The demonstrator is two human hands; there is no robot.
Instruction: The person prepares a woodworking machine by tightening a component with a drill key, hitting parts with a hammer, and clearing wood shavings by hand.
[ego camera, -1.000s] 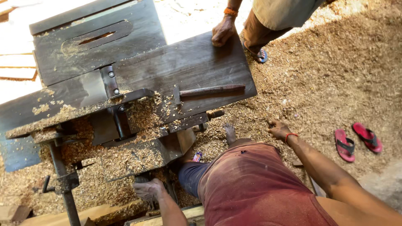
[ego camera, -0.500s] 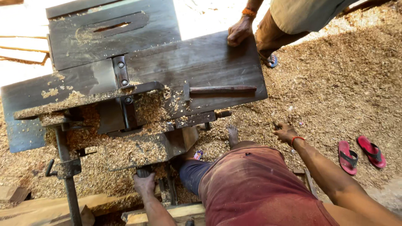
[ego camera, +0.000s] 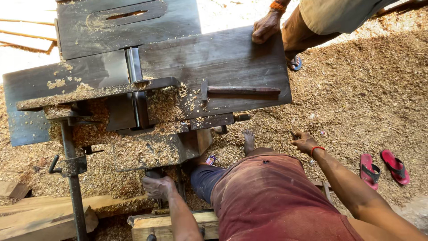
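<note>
I crouch in a maroon shirt beside a dark metal woodworking machine [ego camera: 223,58] covered in wood shavings. My left hand [ego camera: 158,186] reaches under the machine and closes around a dark metal part [ego camera: 154,173] beneath its shavings-filled chute [ego camera: 147,151]. My right hand [ego camera: 305,143] is stretched out low over the sawdust floor, with its fingers curled on a small dark object [ego camera: 293,133]. A hammer [ego camera: 240,90] lies on the machine's table. My bare foot [ego camera: 248,140] rests on the sawdust by the machine.
Another person stands at the far side with a hand [ego camera: 265,27] on the table's corner. Red sandals [ego camera: 385,167] lie at the right. Wooden planks [ego camera: 40,216] lie at the lower left, and a metal stand leg [ego camera: 71,178] is there too. Sawdust covers the ground.
My left hand has risen from the sawdust to the machine's underside and closed on the dark part. My right hand stays low at the right. The other person's hand remains on the table.
</note>
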